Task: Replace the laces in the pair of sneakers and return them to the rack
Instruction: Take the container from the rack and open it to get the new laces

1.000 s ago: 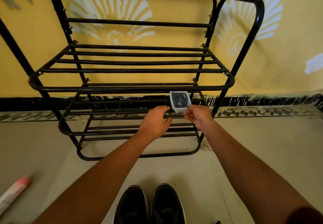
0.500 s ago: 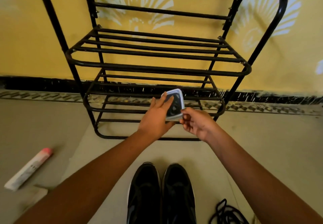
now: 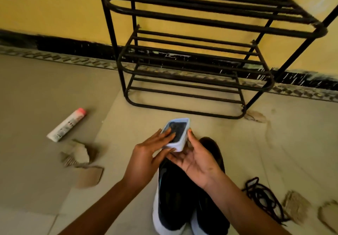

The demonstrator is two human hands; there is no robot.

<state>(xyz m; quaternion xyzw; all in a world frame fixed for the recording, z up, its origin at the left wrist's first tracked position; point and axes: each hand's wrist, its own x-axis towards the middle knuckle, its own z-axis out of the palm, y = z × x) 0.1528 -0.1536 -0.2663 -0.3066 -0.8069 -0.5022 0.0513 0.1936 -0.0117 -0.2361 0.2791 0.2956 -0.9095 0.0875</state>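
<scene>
Plastic tub [image 3: 176,134] pinched in left hand [image 3: 146,154], propped on flat right hand [image 3: 197,159]; sneakers [image 3: 182,198] directly beneath grip, toes toward shoe rack [image 3: 201,19].

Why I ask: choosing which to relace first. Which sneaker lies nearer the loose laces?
The right sneaker, nearest the laces; the left sneaker, white sole edge showing, lies farther off.
</scene>
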